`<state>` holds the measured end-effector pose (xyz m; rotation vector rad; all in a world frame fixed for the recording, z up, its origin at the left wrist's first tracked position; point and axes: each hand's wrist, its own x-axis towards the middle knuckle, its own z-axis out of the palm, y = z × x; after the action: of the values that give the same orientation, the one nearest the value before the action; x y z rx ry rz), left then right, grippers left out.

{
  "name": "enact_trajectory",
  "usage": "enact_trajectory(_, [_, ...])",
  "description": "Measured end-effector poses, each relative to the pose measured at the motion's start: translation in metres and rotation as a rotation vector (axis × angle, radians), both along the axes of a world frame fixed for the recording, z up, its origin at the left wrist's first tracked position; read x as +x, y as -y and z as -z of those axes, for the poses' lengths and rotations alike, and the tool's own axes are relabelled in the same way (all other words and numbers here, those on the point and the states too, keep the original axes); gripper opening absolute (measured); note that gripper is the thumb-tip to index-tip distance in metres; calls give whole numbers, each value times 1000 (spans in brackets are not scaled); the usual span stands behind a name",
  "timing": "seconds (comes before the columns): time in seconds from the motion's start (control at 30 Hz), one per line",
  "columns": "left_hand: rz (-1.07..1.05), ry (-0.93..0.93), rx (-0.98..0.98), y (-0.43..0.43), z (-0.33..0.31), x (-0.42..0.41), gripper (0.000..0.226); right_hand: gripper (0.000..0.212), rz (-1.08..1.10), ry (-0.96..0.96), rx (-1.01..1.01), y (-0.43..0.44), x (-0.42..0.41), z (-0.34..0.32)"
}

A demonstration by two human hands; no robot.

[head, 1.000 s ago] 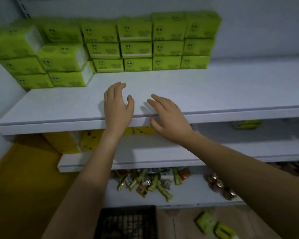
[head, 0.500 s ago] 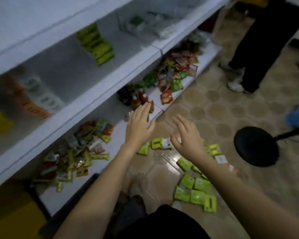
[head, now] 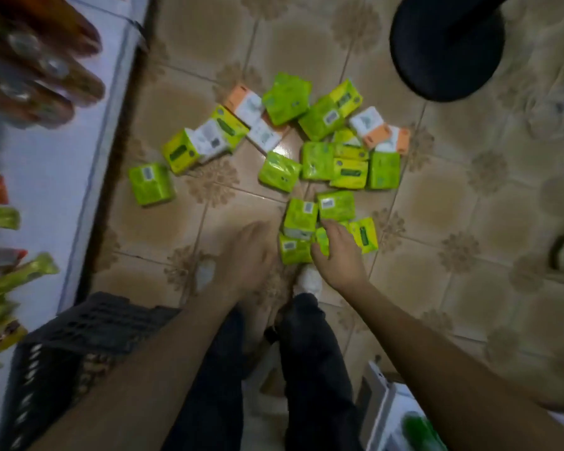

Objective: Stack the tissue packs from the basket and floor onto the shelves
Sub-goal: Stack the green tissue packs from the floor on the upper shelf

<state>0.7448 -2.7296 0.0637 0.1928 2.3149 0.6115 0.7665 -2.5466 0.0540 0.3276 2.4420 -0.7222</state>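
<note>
Several green tissue packs (head: 318, 160) lie scattered on the tiled floor, with a few orange-and-white packs (head: 386, 138) among them. My right hand (head: 337, 255) is down at the nearest cluster, its fingers and thumb curled round a small green pack (head: 321, 239). Blurred by motion, my left hand (head: 246, 255) hangs just left of another green pack (head: 293, 252), fingers relaxed and holding nothing. The black plastic basket (head: 79, 333) stands at the lower left beside my legs.
The white bottom shelf (head: 46, 164) runs down the left edge, carrying bottles and snack packets. A black round stool base (head: 446, 43) sits at the top right. A white box (head: 391, 415) lies at the lower right by my foot.
My view has swung from the upper shelf down to the floor. Both hands have dropped to the pile, and the right one has closed on a green pack.
</note>
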Motion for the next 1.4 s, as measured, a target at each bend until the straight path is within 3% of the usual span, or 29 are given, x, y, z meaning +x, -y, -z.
enact_trajectory(0.07, [-3, 82, -8, -5, 74, 16, 67, 54, 5, 86, -21, -11, 12, 71])
enact_trajectory(0.2, [-39, 262, 28, -22, 192, 32, 83, 57, 54, 166, -31, -27, 28, 184])
enact_trajectory(0.27, [-37, 313, 12, -33, 236, 26, 75, 57, 137, 178, -64, -32, 29, 225])
enact_trajectory(0.37, [-185, 315, 160, -57, 290, 8, 84, 53, 341, 173, -129, -38, 23, 270])
enact_trajectory(0.47, [-493, 439, 230, -81, 331, -5, 66, 54, 592, 228, -273, -37, 9, 299])
enact_trajectory(0.57, [-625, 494, 322, -96, 333, -5, 41, 49, 824, 272, -365, -30, 1, 306])
enact_trajectory(0.67, [-845, 462, 406, -91, 305, 3, 38, 20, 940, 293, -440, -22, 2, 281])
enact_trajectory(0.8, [-911, 395, 411, -69, 236, 8, 36, 30, 946, 381, -510, 1, 19, 219])
enact_trajectory(0.97, [-922, 407, 456, -28, 102, -1, 81, 53, 830, 426, -544, 32, 10, 97])
enact_trajectory(1.1, [-891, 372, 466, 0, -19, -6, 96, 42, 693, 370, -625, 51, -20, -26])
enact_trajectory(1.27, [-662, 45, 413, 35, -156, -5, 92, 66, 441, 134, -587, 71, -49, -165])
enact_trajectory(1.4, [-687, -246, 365, 62, -257, 5, 85, 68, 230, 73, -654, 81, -55, -236])
